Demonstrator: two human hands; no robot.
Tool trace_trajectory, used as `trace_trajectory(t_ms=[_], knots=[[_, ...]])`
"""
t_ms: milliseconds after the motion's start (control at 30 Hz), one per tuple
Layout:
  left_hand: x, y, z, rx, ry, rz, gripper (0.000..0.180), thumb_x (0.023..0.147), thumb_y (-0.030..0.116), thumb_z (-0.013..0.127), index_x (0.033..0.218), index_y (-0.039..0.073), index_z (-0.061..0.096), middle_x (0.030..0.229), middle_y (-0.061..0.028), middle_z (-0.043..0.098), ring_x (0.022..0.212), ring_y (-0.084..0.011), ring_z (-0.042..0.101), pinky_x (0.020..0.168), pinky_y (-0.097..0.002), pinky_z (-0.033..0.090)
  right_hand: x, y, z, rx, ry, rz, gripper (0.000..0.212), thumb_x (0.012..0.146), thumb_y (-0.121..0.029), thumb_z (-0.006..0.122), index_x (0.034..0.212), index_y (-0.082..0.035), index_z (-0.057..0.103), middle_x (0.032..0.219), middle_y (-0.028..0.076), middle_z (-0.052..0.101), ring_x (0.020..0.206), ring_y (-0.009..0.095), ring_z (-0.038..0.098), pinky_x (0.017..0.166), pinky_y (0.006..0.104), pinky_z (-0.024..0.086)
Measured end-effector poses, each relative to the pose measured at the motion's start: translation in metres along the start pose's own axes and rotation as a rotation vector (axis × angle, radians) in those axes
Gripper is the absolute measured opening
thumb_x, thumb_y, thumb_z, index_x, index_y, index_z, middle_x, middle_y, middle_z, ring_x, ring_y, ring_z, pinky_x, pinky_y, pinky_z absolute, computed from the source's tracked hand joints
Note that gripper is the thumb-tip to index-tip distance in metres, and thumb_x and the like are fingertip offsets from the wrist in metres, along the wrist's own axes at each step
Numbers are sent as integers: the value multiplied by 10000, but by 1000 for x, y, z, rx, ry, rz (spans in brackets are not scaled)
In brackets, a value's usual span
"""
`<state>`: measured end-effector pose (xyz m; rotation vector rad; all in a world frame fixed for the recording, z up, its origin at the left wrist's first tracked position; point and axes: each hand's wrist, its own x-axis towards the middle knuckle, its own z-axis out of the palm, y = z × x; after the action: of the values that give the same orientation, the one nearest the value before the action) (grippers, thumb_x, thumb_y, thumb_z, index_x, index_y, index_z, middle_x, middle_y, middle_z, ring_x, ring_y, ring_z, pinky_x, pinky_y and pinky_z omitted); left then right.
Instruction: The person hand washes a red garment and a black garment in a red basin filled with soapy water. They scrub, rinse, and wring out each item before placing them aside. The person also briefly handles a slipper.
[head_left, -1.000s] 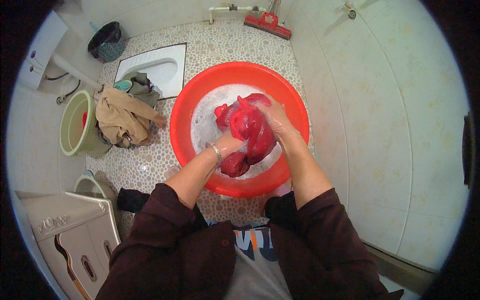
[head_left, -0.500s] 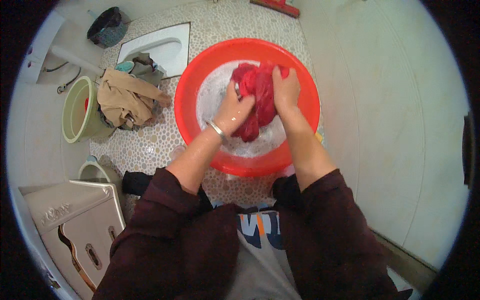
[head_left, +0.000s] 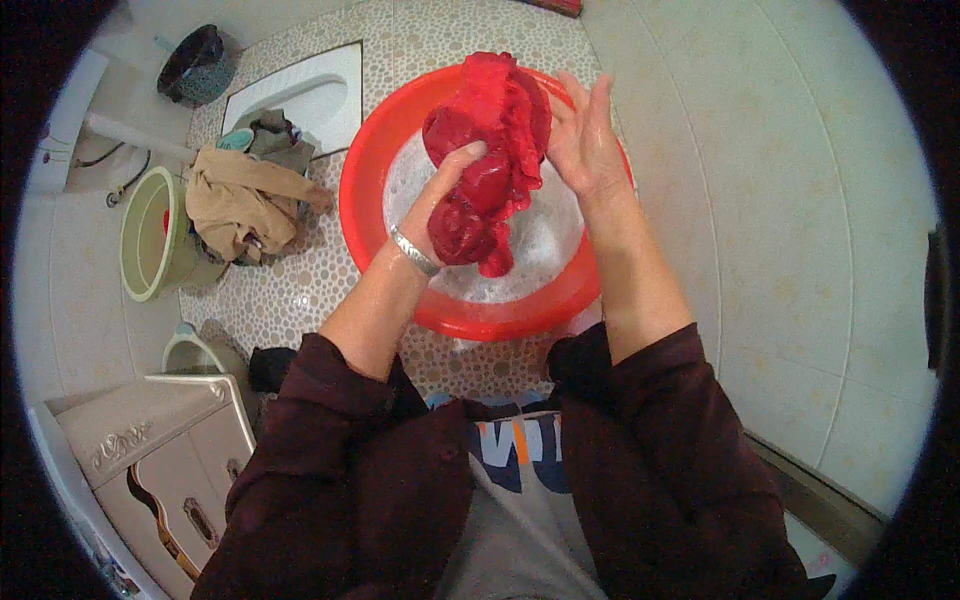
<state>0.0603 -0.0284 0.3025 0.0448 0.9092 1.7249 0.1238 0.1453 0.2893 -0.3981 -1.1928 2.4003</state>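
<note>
A wet, bunched red garment (head_left: pixel 478 165) is lifted over a large round red basin (head_left: pixel 365 240) of sudsy water (head_left: pixel 555 235). My left hand (head_left: pixel 447 195) grips the cloth from its left side, thumb on top and the other fingers hidden beneath. A silver bracelet (head_left: pixel 412 252) circles that wrist. To the right of the cloth, my right hand (head_left: pixel 588 140) is held up with its fingers stretched out and apart, holding nothing. Part of the garment hangs down toward the foam.
On the pebble-patterned floor at left lies a pile of clothes with a tan garment (head_left: pixel 245 195) on top. Beside it stand a pale green tub (head_left: pixel 130 240) and a squat toilet (head_left: pixel 340 95). A dark bucket (head_left: pixel 200 70) and a cabinet (head_left: pixel 160 450) line the left; a tiled wall (head_left: pixel 760 220) bounds the right.
The red garment has risen from the water and shifted slightly left and away from me. My right hand has let go of it and opened; the left keeps hold.
</note>
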Motion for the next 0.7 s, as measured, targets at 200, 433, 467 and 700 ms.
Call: trace_trajectory(t_ms=[200,433,467,700], knots=[[0,-4,5,-582,-594,-128,633,861,531,344,1223,17,421,956,-180,554,528,-183,454,502,-312,375,-19,27,10,558,-242,213,781,840,-637,449,1327,-30,378,1200,164,540,1071,244,545,950,398,429],[-6,-24,5,-554,-581,-279,598,870,532,350,1218,52,427,930,-191,574,539,-204,491,515,-319,412,-21,0,25,501,-391,228,630,847,-504,525,1248,-25,448,1113,134,580,980,220,579,876,362,468],[-11,-22,3,-538,-521,-291,589,874,532,366,1176,34,454,922,-188,581,590,-217,535,544,-319,449,-26,-5,27,407,-360,220,609,848,-486,536,1237,-24,458,1100,130,586,967,217,584,866,357,474],[-6,-20,-9,-288,-88,-131,325,944,327,413,1144,88,507,939,-76,617,783,-203,626,649,-320,537,-15,-16,34,-147,4,271,371,836,-265,600,1104,-17,540,975,75,624,817,170,614,721,297,505]])
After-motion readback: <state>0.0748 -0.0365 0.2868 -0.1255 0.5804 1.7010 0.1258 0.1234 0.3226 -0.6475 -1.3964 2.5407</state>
